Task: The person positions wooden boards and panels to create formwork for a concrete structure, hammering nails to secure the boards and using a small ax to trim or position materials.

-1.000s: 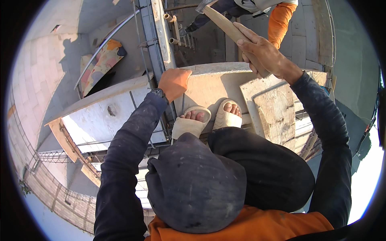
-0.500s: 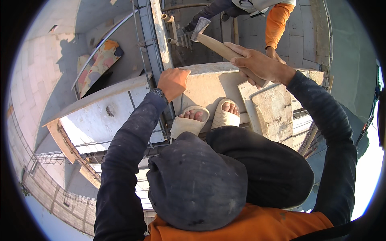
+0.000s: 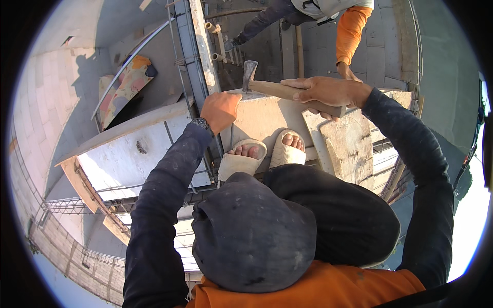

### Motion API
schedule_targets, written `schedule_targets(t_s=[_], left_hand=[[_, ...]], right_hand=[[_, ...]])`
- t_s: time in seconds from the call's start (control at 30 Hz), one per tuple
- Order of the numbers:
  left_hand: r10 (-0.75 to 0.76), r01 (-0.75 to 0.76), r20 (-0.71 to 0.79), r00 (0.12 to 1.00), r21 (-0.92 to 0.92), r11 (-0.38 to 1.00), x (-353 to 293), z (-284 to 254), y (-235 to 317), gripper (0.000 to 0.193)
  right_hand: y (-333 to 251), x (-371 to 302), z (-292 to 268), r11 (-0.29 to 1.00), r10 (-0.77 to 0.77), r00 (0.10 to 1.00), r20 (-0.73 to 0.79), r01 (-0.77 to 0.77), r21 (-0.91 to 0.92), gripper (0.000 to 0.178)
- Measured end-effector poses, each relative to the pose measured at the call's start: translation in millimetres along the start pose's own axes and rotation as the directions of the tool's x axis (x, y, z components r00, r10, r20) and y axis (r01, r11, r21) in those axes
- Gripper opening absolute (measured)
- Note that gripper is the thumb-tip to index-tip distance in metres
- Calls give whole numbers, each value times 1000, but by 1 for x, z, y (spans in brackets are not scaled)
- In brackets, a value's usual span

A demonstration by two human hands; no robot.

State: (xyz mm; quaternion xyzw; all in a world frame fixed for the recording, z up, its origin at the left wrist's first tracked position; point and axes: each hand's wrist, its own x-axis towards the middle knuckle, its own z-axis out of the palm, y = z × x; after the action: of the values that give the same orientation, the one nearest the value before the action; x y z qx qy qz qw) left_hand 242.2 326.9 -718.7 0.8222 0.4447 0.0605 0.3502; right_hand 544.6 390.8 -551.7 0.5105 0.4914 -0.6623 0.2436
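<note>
My right hand (image 3: 336, 96) grips the wooden handle of a hammer (image 3: 272, 89), its index finger stretched along the handle. The hammer's metal head is low, at the far edge of a wooden board (image 3: 259, 115), close to my left fingertips. My left hand (image 3: 220, 111) is closed at that edge, thumb and fingers pressed together. Whatever it pinches is hidden or too small to make out. A watch sits on my left wrist. My feet, in pale sandals (image 3: 241, 159), rest on the board between my arms.
Across the board, another person's orange sleeve (image 3: 353, 36) reaches down, the hand near the board's far side. Loose planks (image 3: 352, 141) lie right of my feet. A white panel (image 3: 149, 154) and steel bars are at left. An upright timber (image 3: 204, 51) stands beyond my left hand.
The hammer has swung down; its head, raised beyond the board before, is now at the board's far edge beside my left hand. My left hand stays in nearly the same place.
</note>
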Motion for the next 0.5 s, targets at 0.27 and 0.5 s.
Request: schedule_targets(t_s=[0.27, 0.5], left_hand=[[-13, 12, 23, 1000, 32, 999, 0, -2, 3, 30], [-12, 12, 9, 1000, 28, 1000, -1, -3, 4, 28]], right_hand=[[-19, -12, -18, 967, -43, 884, -465, 154, 204, 73], [-24, -4, -29, 997, 63, 998, 8, -63, 32, 73]])
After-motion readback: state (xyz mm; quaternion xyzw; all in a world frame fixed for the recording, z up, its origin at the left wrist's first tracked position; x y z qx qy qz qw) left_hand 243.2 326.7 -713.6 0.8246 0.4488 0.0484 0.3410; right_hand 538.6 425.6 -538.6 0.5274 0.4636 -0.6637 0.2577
